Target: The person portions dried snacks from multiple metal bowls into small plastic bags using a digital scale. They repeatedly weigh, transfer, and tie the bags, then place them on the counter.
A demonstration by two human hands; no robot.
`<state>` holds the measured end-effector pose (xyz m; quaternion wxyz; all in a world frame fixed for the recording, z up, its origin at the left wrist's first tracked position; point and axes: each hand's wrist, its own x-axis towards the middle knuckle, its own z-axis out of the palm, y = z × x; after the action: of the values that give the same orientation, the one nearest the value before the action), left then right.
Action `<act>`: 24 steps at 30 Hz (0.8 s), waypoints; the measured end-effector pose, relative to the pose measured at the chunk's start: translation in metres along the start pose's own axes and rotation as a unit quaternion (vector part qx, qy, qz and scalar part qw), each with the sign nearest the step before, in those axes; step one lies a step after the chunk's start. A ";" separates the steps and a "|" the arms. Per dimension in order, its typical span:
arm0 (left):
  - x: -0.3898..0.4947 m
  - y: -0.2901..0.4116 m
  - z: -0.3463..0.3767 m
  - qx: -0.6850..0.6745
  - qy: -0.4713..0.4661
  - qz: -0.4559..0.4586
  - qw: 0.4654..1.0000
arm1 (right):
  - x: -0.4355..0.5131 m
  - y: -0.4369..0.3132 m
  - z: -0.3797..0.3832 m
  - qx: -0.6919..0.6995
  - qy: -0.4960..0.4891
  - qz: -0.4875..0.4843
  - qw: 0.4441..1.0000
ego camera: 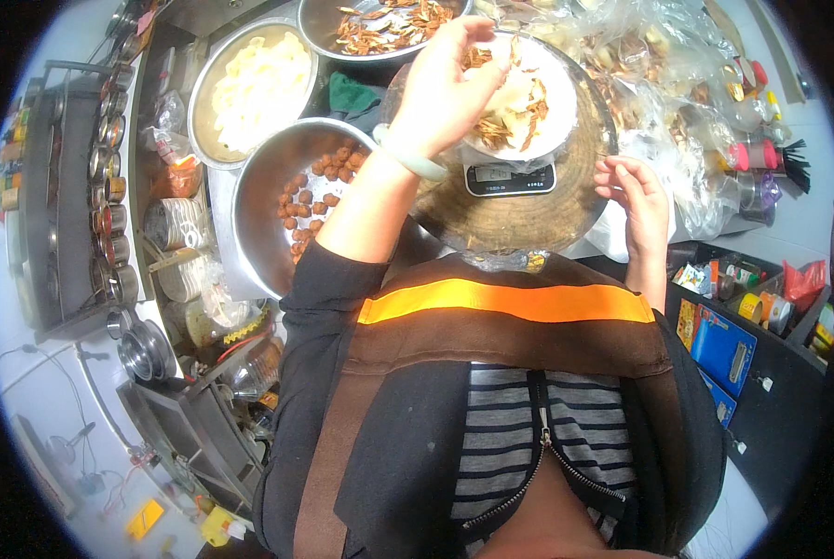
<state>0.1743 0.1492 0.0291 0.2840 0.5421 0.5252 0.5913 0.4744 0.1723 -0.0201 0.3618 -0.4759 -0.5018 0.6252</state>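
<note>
A white bowl [560,105] with pale food and brown dried strips stands on a digital kitchen scale [510,179], its display lit. The scale rests on a round wooden chopping block [521,227]. My left hand [455,84], with a pale green bangle at the wrist, is over the bowl's left side; its fingers are bent and partly overlap the strips, and whether they hold any cannot be told. My right hand [632,183] hovers at the block's right edge, fingers loosely curled and apart, with nothing in it.
At the left stand metal bowls of brown balls [305,199] and pale slices [259,87]. A metal bowl of brown strips [389,28] is at the back. Clear plastic bags [696,140] crowd the right. A black divided organizer [759,293] sits lower right.
</note>
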 end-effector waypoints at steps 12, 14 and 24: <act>-0.123 -0.046 -0.170 0.069 0.280 -0.237 0.928 | 0.002 0.002 -0.002 -0.007 0.021 0.022 1.000; -0.155 -0.055 -0.193 0.111 0.289 -0.291 0.905 | 0.004 0.001 0.003 -0.009 0.010 0.022 1.000; -0.209 -0.085 -0.203 0.077 0.324 -0.319 0.887 | 0.009 -0.011 0.009 -0.018 -0.005 0.004 1.000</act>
<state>0.0163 -0.0789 -0.0935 0.2293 0.1435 0.7765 0.5691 0.4632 0.1809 -0.0112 0.3483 -0.4813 -0.5129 0.6196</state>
